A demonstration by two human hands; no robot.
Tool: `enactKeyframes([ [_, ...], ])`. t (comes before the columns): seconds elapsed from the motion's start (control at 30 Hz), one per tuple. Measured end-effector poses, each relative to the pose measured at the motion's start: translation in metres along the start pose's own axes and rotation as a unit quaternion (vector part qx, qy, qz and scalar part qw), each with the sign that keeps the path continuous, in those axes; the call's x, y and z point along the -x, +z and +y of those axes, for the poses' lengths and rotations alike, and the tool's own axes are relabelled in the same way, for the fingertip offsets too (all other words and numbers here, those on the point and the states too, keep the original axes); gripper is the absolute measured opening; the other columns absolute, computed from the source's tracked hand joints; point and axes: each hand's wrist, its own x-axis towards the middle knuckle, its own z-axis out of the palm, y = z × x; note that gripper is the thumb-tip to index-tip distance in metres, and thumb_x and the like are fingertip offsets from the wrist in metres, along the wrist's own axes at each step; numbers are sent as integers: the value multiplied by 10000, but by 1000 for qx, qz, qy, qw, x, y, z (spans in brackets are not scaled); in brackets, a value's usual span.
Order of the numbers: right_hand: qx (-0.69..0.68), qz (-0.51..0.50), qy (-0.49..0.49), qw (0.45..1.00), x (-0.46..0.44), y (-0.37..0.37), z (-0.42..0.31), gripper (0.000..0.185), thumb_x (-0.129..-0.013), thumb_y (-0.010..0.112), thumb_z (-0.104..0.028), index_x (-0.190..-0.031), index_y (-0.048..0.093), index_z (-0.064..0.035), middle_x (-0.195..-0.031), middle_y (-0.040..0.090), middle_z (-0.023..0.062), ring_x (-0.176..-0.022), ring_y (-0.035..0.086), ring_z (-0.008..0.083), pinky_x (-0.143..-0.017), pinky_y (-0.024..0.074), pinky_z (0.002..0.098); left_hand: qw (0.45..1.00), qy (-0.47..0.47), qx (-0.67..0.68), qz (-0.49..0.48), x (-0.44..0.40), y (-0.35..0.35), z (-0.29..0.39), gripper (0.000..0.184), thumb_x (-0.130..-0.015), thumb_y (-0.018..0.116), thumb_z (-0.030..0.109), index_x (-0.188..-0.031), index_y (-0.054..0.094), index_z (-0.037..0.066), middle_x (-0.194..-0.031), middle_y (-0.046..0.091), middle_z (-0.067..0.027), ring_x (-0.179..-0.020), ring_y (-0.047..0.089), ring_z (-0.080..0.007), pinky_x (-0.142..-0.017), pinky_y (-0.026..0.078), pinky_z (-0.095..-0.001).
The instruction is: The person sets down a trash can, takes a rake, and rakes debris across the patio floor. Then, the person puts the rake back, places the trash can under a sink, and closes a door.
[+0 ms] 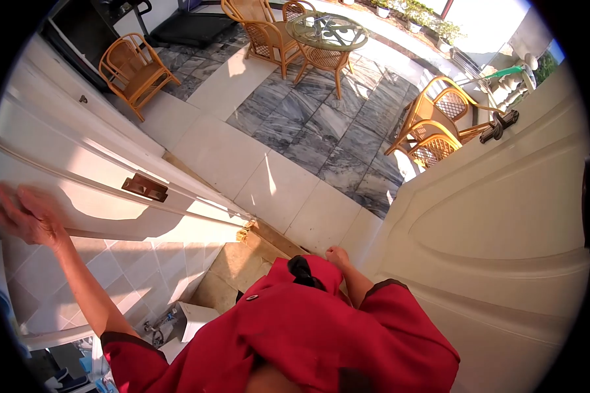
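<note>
At the far left, my left hand [29, 213] is against or close beside the white door frame [92, 196]; its fingers are apart, slightly blurred, and hold nothing. A metal strike plate [145, 188] sits in the frame to its right. My right hand [337, 256] is low beside my red top [308, 314], fingers curled in; whether anything is inside is hidden. Right of it stands a cream door [491, 242], swung open, with a dark handle [499, 126] near its upper edge.
Beyond the threshold [278, 239] lies a grey and white tiled floor [308, 141]. A glass-topped table [328, 31], rattan chairs [134, 69] and another rattan chair [439, 118] stand there. A white box [196, 319] is at the lower left.
</note>
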Motion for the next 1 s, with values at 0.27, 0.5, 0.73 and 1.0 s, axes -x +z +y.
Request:
enactKeyframes([
  [0.27, 17, 19, 11, 1000, 18, -13, 9, 198, -683, 510, -195, -728, 605, -26, -720, 602, 150, -680, 581, 250, -631, 450, 319, 996, 17, -91, -13, 22, 22, -60, 258, -809, 504, 300, -919, 568, 75, -829, 538, -185, -739, 500, -343, -613, 421, -398],
  [0.5, 36, 17, 30, 999, 41, -8, 68, 227, -646, 566, -234, -702, 623, -21, -681, 582, 192, -635, 581, 289, -587, 450, 337, 995, 88, -34, 43, 5, 16, -44, 228, -817, 487, 255, -932, 565, 73, -820, 539, -185, -701, 501, -351, -592, 416, -406],
  [0.73, 57, -15, 27, 998, 39, -15, 43, 220, -653, 533, -211, -677, 611, -7, -710, 584, 197, -694, 583, 313, -634, 455, 363, 997, 33, 66, 15, -5, -1, -2, 324, -856, 432, 209, -1164, 463, 114, -1189, 369, -202, -1063, 395, -316, -901, 322, -341],
  [1.0, -33, -36, -154, 987, 0, 6, 33, 190, -686, 539, -182, -741, 589, -7, -732, 584, 162, -629, 554, 235, -574, 423, 340, 997, 37, 33, 59, -13, -7, 22, 321, -843, 441, 187, -1157, 473, 127, -1209, 371, -169, -1115, 366, -289, -931, 295, -327],
])
